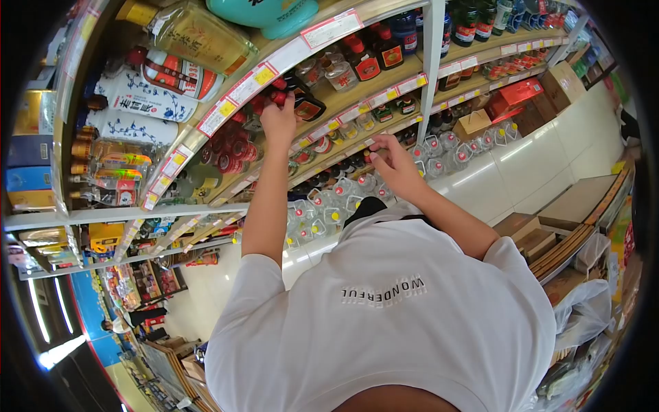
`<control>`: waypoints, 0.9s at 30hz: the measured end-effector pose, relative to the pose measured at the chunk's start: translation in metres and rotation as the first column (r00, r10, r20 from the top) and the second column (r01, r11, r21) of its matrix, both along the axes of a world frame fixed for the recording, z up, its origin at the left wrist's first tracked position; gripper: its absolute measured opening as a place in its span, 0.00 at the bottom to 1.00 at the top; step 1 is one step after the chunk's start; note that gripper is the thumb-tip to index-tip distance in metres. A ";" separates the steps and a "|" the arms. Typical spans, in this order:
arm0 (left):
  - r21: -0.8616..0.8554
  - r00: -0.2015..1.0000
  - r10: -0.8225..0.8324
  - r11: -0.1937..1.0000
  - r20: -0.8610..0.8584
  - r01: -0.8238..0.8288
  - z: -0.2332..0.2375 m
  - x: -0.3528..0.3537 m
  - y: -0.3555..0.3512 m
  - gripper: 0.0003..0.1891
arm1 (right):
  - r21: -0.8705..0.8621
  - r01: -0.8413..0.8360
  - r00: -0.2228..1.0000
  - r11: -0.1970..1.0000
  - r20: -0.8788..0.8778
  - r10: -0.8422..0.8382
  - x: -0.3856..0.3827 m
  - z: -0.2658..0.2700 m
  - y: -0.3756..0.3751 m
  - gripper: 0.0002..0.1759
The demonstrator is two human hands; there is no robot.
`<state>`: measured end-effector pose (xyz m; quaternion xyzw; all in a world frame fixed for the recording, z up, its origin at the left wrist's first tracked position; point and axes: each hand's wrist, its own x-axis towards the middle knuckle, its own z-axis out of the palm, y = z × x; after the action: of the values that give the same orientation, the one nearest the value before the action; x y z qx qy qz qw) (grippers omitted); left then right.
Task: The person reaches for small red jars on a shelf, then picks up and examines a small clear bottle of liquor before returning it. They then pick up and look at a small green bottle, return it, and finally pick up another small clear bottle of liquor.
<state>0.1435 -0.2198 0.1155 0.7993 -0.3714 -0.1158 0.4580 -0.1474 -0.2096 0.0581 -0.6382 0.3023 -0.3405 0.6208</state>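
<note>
Left hand [279, 118]: raised at the middle shelf [401, 70], under the front edge of the upper shelf [328, 38]. Fingers bent, at a red cap; whether they grip it is hidden by the hand itself. Dark bottle [309, 108]: just beside the fingertips on the right hand's side, near the front edge of the middle shelf.

Right hand [391, 162]: nothing held, fingers loosely curled and apart, in front of the lower shelf edge, well apart from the dark bottle.

Middle shelf, from the dark bottle toward the white post [432, 62]: 1 clear bottle with a red-and-white label [340, 74], then 2 dark bottles with orange labels. On the other side of the left hand, round red-labelled bottles [237, 152] stand in a group.

Upper shelf: 2 white-and-blue bottles, 1 large amber bottle [204, 40], 1 turquoise vessel [278, 19] at its front edge.

Floor: clear jugs [435, 167] with red or yellow caps, along the shelf base.
</note>
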 end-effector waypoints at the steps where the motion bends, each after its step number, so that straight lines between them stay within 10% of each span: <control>1: 0.016 0.999 -0.017 1.000 0.049 0.016 -0.003 0.004 -0.004 0.24 | 0.008 -0.002 1.000 1.000 -0.013 0.002 -0.003 -0.002 -0.001 0.21; 11: 0.250 0.924 -0.012 0.964 0.381 -0.090 -0.043 0.047 -0.031 0.29 | 0.006 -0.017 0.995 1.000 -0.095 0.017 -0.020 -0.022 -0.005 0.17; 27: -0.004 0.922 0.020 1.000 0.386 -0.020 -0.063 0.054 -0.037 0.27 | -0.039 -0.032 0.991 0.999 -0.133 0.027 -0.012 -0.024 -0.006 0.18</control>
<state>0.1979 -0.2569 0.0525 0.8101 -0.4462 0.0483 0.3773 -0.1593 -0.2153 0.0337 -0.6765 0.3263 -0.2943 0.5910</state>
